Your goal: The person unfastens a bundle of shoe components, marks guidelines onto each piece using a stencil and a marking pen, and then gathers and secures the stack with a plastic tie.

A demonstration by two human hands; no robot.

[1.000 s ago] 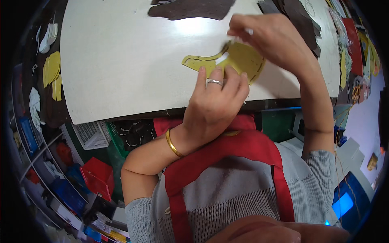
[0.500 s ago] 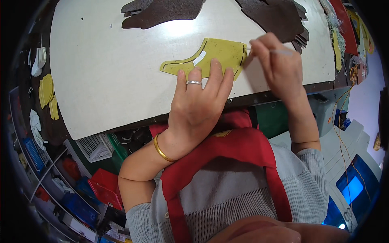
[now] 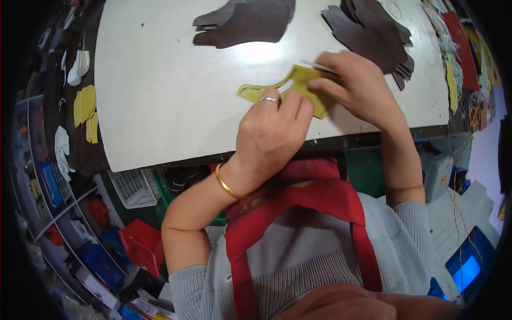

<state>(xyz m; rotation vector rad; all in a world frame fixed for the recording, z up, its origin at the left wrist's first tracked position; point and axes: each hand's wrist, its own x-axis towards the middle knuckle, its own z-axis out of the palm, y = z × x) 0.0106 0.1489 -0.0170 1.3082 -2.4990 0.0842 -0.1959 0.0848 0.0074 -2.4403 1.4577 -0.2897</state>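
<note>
A yellow pattern template [image 3: 306,78] with dark slots along its edges and a white strip on it lies on the white tabletop, its right part blurred. My left hand [image 3: 277,128], with a ring on it, has bent fingers closed on the template's near edge. In my right hand [image 3: 360,88] a thin, pale pen [image 3: 314,65] is held, pointing left across the template's far edge. The right thumb reaches over the template's right part; whether it presses on it I cannot tell.
Dark brown leather pieces [image 3: 245,24] lie at the far side, with another stack of them [image 3: 373,34] at the far right. Yellow templates [image 3: 85,105] and a white glove [image 3: 62,152] are beyond the left edge. A red bin [image 3: 141,245] stands below.
The pen has moved from the template's right edge to its far edge. My left fingers have gone from stretched flat to bent. The whole view has shifted somewhat.
</note>
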